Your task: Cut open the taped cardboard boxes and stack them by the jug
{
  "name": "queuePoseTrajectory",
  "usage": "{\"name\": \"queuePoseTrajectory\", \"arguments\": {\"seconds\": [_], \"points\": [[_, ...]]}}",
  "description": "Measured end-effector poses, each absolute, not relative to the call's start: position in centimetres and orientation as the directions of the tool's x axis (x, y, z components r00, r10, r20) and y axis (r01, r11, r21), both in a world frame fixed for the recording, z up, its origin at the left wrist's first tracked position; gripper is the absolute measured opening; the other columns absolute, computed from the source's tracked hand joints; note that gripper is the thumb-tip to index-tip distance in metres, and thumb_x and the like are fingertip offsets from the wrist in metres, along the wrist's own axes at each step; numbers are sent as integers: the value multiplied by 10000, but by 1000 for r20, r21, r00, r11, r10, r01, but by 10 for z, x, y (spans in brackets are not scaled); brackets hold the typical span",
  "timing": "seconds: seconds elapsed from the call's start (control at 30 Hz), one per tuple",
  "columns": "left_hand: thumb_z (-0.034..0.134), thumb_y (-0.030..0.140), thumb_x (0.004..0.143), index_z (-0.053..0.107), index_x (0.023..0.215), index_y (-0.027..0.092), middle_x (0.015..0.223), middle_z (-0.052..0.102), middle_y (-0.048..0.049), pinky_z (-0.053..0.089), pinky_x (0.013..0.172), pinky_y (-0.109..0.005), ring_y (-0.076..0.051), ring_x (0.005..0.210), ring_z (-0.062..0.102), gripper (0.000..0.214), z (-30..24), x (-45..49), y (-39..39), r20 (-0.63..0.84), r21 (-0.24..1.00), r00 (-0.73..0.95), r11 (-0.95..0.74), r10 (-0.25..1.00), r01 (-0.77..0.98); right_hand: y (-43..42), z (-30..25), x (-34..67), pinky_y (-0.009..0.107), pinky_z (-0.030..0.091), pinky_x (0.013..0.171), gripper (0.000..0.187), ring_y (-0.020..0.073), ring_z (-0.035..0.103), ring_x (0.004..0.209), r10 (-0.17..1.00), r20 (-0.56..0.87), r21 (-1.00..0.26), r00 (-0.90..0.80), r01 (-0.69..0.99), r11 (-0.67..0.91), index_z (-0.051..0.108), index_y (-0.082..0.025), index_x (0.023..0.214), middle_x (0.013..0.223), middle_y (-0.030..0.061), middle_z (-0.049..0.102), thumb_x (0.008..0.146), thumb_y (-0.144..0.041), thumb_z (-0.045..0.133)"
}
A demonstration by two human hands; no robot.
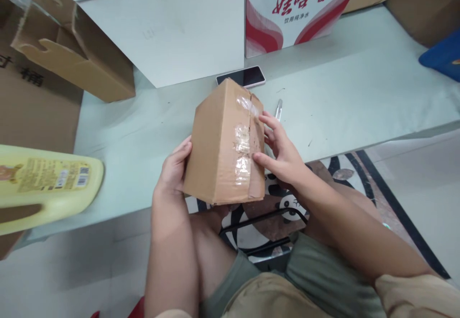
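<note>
Centre frame: taped cardboard box [205,150] clasped between cupped left hand [172,168] and right hand [286,156], fingers loosely curled; slack grip might drop box past table [345,138] edge.

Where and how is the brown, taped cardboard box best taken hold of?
Probably by two opposite walls, a palm from each side: the brown, taped cardboard box is tilted and shows no handle. Its broad, flat left wall suits the left hand, which touches it; the right hand touches the taped face.

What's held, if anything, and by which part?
A brown, rectangular cardboard box: left hand at its plain side's edge, right hand at its taped side's edge.
</note>
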State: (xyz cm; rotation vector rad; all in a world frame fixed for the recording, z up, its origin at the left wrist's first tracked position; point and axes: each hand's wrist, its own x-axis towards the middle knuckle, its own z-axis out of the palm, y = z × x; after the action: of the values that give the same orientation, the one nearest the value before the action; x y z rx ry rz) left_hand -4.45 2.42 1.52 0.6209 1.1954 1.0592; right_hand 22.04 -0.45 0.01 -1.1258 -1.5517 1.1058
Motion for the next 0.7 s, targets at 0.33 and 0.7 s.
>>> {"name": "queuePoseTrajectory", "arguments": {"seconds": [0.33, 0.7], "points": [[848, 397, 728, 715, 1144, 248, 1328, 704, -103, 564, 1004, -390, -293, 1271, 646, 462, -4, -31, 31, -177, 984, -233, 176, 956, -24, -8, 23, 222, 591, 337, 1274, 437, 344, 216, 1633, 958, 201, -963, -204, 140, 232, 717, -317, 1180, 1760, -36, 215, 943, -656, 579], [833, 390, 682, 658, 1092, 266, 1274, 676, -63, 519, 955, -345, -246, 1132, 637, 462, 20, -24, 30, 119, 942, -157, -162, 980, -295, -8, 19, 210, 570, 358, 1244, 390, 309, 331, 1588, 849, 232, -962, -474, 20, 274, 624, -304, 1109, 1630, 73, 449, 943, -650, 561]]}}
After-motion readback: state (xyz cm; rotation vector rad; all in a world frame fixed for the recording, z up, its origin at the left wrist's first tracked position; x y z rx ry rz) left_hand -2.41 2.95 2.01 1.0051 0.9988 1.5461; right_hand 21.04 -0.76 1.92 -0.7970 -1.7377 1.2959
